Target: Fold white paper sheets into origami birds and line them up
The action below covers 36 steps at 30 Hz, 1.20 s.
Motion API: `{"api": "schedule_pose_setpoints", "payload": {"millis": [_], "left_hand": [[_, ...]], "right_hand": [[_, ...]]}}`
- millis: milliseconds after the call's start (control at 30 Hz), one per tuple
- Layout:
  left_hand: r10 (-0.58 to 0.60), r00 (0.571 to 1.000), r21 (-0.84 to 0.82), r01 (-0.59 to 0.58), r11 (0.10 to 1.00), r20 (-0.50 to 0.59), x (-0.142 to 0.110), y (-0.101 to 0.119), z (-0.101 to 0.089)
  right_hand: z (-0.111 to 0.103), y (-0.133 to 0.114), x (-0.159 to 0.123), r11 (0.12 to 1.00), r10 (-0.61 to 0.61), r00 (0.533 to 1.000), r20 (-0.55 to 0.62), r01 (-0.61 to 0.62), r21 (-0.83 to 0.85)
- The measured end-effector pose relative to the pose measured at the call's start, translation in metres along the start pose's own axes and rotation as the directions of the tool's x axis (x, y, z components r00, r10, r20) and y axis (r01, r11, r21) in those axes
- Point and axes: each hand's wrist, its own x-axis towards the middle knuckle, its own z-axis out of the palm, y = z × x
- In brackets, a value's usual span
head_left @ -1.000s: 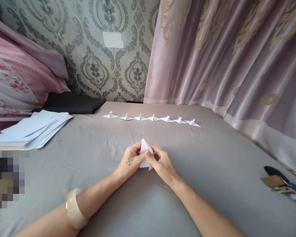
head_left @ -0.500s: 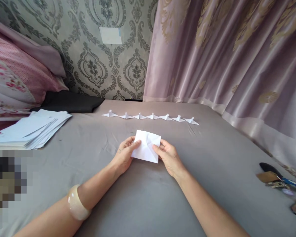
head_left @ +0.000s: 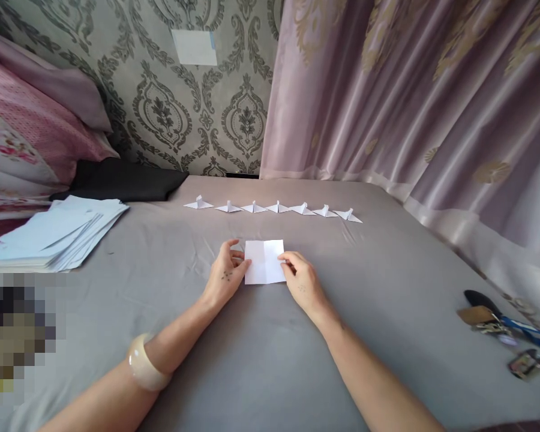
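A small white sheet of paper (head_left: 264, 263) with an upright crease down its middle is spread between my hands, near the centre of the grey cloth. My left hand (head_left: 227, 267) pinches its left edge with the thumb in front; the other fingers are bent behind or beside it. At the right edge, my right hand (head_left: 299, 273) grips the paper between thumb and fingers. Beyond the hands stands a row of several small folded white paper figures (head_left: 278, 207), each with flat pointed sides and a raised middle.
A stack of white paper (head_left: 63, 234) lies at the left, with a black folded item (head_left: 121, 180) behind it. Keys (head_left: 488, 327) and a small dark object (head_left: 528, 364) rest at the right. Pink curtains (head_left: 342, 108) border the right side of the grey cloth surface (head_left: 252, 372).
The paper was folded narrow in both hands, then opened into a flat square with crossing creases. Now it shows a single middle crease and sits a little lower between the hands.
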Motion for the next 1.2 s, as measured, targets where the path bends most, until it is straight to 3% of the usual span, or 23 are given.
{"api": "schedule_pose_setpoints", "payload": {"millis": [133, 267, 367, 467, 500, 700, 900, 1000, 1200], "left_hand": [[0.156, 0.988, 0.252, -0.152, 0.956, 0.004, -0.001, -0.01, 0.003], [0.462, 0.887, 0.561, -0.38, 0.735, -0.005, -0.003, -0.016, 0.003], [0.581, 0.79, 0.6, -0.565, 0.567, 0.194, -0.003, -0.014, 0.0], [0.595, 0.681, 0.53, -0.722, 0.445, 0.428, -0.003, -0.011, -0.003], [0.591, 0.672, 0.53, -0.731, 0.43, 0.446, -0.003, -0.011, -0.003], [0.566, 0.711, 0.571, -0.69, 0.445, 0.417, -0.002, -0.011, -0.003], [0.564, 0.722, 0.61, -0.67, 0.423, 0.401, 0.0, -0.003, 0.009], [0.567, 0.703, 0.63, -0.683, 0.37, 0.43, 0.0, 0.004, 0.016], [0.516, 0.629, 0.632, -0.749, 0.2, 0.582, -0.003, 0.013, 0.027]], "right_hand": [[0.002, 0.004, -0.001, 0.968, -0.118, 0.988, 0.096, 0.136, -0.213], [0.0, 0.001, -0.004, 0.917, -0.141, 0.976, 0.163, 0.191, -0.35], [-0.001, -0.001, -0.005, 0.899, -0.138, 0.973, 0.186, 0.202, -0.389], [-0.001, -0.002, -0.004, 0.895, -0.14, 0.974, 0.178, 0.202, -0.399], [-0.001, -0.002, -0.004, 0.898, -0.141, 0.975, 0.171, 0.199, -0.392], [-0.004, -0.003, -0.002, 0.958, -0.159, 0.984, 0.075, 0.172, -0.23], [-0.013, -0.009, -0.004, 0.957, -0.218, 0.976, 0.023, 0.218, -0.189], [-0.018, -0.008, -0.005, 0.952, -0.206, 0.977, 0.05, 0.212, -0.221], [-0.024, -0.005, -0.008, 0.893, -0.192, 0.957, 0.219, 0.263, -0.367]]}}
